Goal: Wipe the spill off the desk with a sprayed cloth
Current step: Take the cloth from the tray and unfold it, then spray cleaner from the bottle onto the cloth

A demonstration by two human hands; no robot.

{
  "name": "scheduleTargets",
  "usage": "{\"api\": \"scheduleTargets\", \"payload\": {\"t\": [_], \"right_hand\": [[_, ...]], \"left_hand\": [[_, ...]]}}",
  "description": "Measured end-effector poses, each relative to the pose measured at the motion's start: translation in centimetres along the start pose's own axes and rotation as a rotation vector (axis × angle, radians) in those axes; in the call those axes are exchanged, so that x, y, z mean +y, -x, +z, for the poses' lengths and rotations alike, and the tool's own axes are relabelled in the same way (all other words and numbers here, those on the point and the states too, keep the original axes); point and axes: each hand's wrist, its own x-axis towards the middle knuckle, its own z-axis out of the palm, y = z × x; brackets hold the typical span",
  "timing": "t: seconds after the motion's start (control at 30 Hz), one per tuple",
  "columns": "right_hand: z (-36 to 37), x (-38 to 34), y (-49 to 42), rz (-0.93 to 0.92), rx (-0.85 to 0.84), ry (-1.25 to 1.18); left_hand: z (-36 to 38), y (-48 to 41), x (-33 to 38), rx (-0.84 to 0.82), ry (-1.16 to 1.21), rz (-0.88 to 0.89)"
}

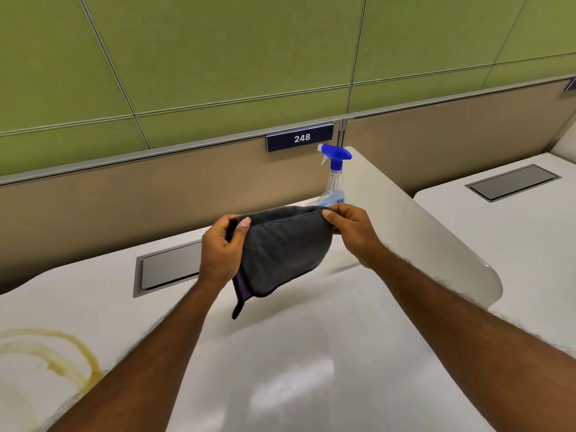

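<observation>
Above the white desk [311, 353], both hands hold a dark grey cloth [280, 254] up in the air, clear of the surface. At the cloth's upper left corner, the left hand [219, 251] is closed on the fabric, thumb on the near face and fingers curled behind. At the upper right corner, the right hand [350, 227] pinches the top edge between thumb and fingertips. The cloth hangs folded between them, its top edge sagging into an open pocket, and a purple underside shows at the lower left, where a narrow corner dangles lowest. A yellowish-brown spill [62, 353] lies on the desk at the far lower left, in curved streaks, well apart from the cloth. Behind the right hand stands a clear spray bottle [334, 179] with a blue trigger head, upright near the back of the desk and just beside a white curved divider [420, 232] that separates this desk from the next one. A grey recessed hatch [165, 269] sits in the desk behind the left hand, partly hidden by it. On the beige partition at the back is a dark blue plate [300, 138] reading 248, and green wall panels [218, 51] rise above it.
</observation>
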Motion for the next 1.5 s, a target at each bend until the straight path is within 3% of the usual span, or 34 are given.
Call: {"api": "scheduleTargets", "payload": {"t": [0.1,0.3,0.67,0.87,1.03,1.27,1.5], "right_hand": [[0.5,0.0,-0.3,0.004,-0.011,0.0],[1.4,0.3,-0.9,0.066,-0.018,0.022],[2.2,2.7,-2.1,0.229,-0.016,0.016],[2.5,5.3,-3.4,0.28,-0.038,-0.009],[0.0,6.6,-7.0,0.188,0.179,0.087],[-2.0,8.2,-13.4,0.174,0.268,0.224],[-1.4,7.6,-18.9,0.071,0.183,0.234]], "left_hand": [[-0.1,-0.8,0.8,0.034,0.039,-0.033],[0.5,-1.8,2.3,0.059,0.442,-0.185],[2.1,-2.5,2.3,0.211,0.646,-0.34],[2.8,-2.6,1.7,0.274,0.661,-0.415],[2.5,-3.6,1.9,0.213,0.608,-0.406],[1.1,-5.3,2.7,0.227,0.584,-0.435],[0.1,-5.6,3.0,0.222,0.565,-0.436]]}}
